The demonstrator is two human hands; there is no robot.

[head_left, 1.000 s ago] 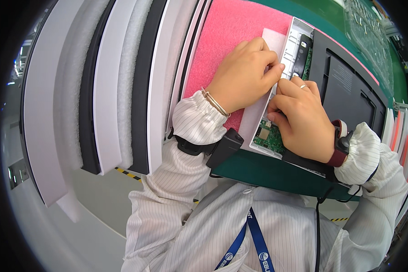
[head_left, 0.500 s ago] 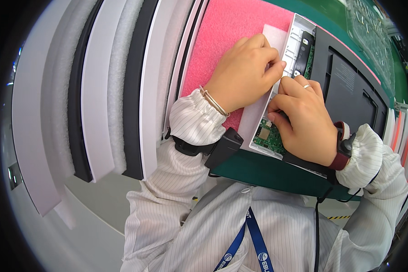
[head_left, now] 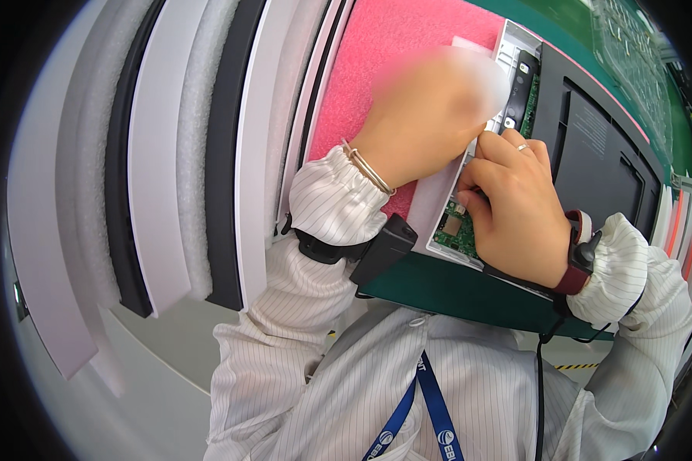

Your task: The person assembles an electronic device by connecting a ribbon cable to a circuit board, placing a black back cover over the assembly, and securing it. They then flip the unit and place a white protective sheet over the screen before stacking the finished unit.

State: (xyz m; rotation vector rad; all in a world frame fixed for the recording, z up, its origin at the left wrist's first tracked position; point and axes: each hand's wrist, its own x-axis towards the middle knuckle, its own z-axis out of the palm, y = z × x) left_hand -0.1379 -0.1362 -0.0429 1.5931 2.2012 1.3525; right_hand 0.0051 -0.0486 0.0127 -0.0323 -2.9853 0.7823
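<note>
An electronic device with a white frame [head_left: 513,34] and a dark grey back panel [head_left: 600,154] lies tilted in front of me. Its open strip shows a green circuit board [head_left: 455,232] at the near end and a long black part [head_left: 521,84] farther up. My right hand [head_left: 519,207] rests over this strip, fingers curled and thumb tip close to the board; what they pinch, if anything, is hidden. Over the upper part of the strip is my left hand [head_left: 427,107], its fingers smeared by a blur, so their grip does not show.
Pink foam [head_left: 407,34] lies under and left of the device, on a green table mat [head_left: 438,284]. Large white and black panels [head_left: 161,154] with foam between them stand in a row on the left. Clear plastic trays [head_left: 630,69] are at the far right.
My left hand has shifted slightly along the strip, and its fingers are now blurred. My right hand keeps nearly the same curled pose. The view has moved slightly.
</note>
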